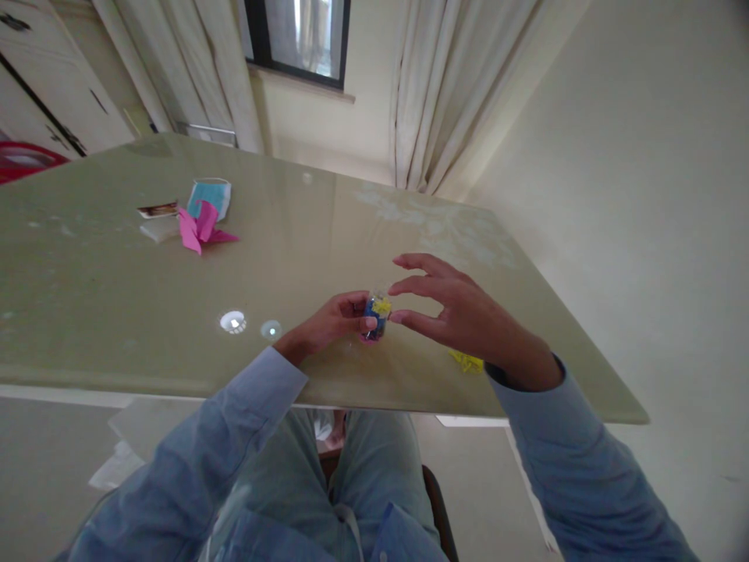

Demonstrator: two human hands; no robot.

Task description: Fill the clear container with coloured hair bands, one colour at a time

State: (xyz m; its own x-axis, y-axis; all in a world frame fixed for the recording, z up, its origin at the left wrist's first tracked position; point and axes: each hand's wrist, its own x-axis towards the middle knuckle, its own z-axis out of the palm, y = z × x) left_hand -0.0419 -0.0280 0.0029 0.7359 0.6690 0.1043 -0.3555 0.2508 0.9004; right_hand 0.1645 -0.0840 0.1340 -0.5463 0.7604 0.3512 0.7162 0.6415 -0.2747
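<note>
Lying toward the far left of a glossy bench (117, 312), a small card (157, 210), a pale packet (160, 229), a pink folded paper (202, 229) and a blue face mask (211, 195) sit bunched together, well apart from the hands of a person seated at the near edge in a blue shirt. Farther right, the left hand (336, 318) pinches a small clear jar (378, 316), thumb across the near side and fingers behind. The jar, blue in its lower part with yellow near the mouth and a touch of pink at the base, stands close to upright, its long axis leaning slightly right at the top; whether its base touches the bench cannot be told from here.

Just right of the jar is the right hand (436, 300), its fingers spread and its thumb held apart below them. The jar lies directly to the left of those fingertips, mouth level with the forefinger; contact is too fine to judge, and nothing shows in that grip. Beyond, yellow shreds (466, 361) lie on the bench beside the right wrist.
</note>
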